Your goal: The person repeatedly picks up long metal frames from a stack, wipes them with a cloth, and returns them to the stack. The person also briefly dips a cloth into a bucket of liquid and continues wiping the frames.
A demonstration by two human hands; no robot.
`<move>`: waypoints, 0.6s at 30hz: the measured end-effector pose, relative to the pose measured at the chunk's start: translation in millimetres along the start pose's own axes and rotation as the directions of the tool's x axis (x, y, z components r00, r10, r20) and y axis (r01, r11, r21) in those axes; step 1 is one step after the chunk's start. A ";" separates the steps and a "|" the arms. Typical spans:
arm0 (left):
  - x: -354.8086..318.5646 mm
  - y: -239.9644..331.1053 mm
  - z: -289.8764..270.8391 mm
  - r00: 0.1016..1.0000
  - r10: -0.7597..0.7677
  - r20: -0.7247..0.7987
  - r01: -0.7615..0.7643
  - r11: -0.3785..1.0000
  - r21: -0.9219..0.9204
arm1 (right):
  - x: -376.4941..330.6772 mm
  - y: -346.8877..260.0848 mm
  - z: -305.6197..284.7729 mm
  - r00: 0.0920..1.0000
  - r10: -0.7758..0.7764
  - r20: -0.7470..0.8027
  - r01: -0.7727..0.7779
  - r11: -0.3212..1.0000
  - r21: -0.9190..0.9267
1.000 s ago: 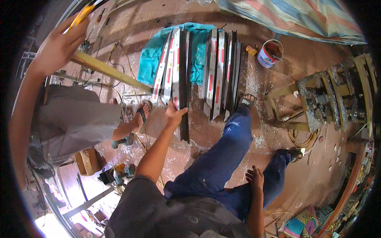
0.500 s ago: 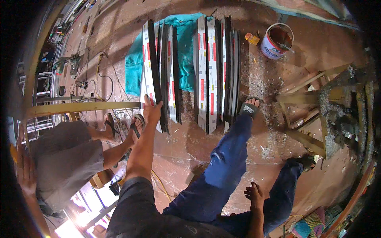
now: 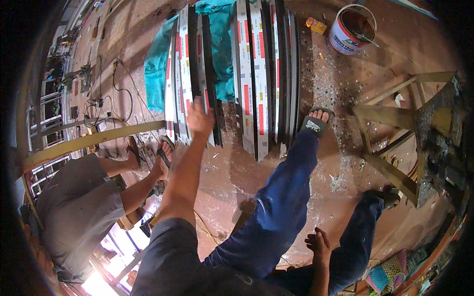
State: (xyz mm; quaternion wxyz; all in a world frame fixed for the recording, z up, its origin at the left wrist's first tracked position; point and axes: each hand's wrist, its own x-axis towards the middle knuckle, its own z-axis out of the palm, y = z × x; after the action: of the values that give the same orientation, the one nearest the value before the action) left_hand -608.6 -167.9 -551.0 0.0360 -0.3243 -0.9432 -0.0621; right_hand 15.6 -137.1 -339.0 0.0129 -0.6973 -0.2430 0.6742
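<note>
Reaching my left hand (image 3: 200, 118) onto the long metal strips (image 3: 205, 74), fingers closing on one end. Looks stiff, light, awkwardly long; right hand (image 3: 318, 242) rests loosely open on my thigh.

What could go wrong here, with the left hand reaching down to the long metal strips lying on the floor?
1. The left hand reaches the end of the long dark metal strips with red-and-white labels; their edges may cut bare fingers.
2. The sandalled foot stands right at the neighbouring strip ends, toes exposed if one shifts.
3. A co-worker's sandalled feet stand close beside the strips, and the black cables on the floor could trip someone.
</note>
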 end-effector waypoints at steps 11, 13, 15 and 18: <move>-65.6 105.3 58.7 0.764 -0.172 0.621 0.523 0.729 -0.442 | 3.4 6.3 -1.8 1.000 0.022 -0.007 -0.022 0.999 0.026; -57.1 105.9 46.1 0.769 -0.175 0.615 0.432 0.851 -0.299 | 3.4 5.9 -1.1 1.000 0.002 0.012 -0.002 1.000 0.003; -50.0 116.9 37.3 0.760 -0.222 0.611 0.376 0.916 -0.136 | 2.9 5.0 -0.4 1.000 0.013 0.005 -0.013 1.000 0.002; -39.5 131.2 32.1 0.709 -0.295 0.641 0.432 0.900 -0.064 | 1.9 3.0 0.1 1.000 0.008 0.006 -0.008 1.000 0.006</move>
State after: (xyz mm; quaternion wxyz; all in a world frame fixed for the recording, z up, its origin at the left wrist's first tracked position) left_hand -497.5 -84.7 -574.8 -0.3212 -0.1352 -0.9355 -0.0576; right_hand 16.4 -139.1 -341.8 0.0115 -0.6962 -0.2383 0.6770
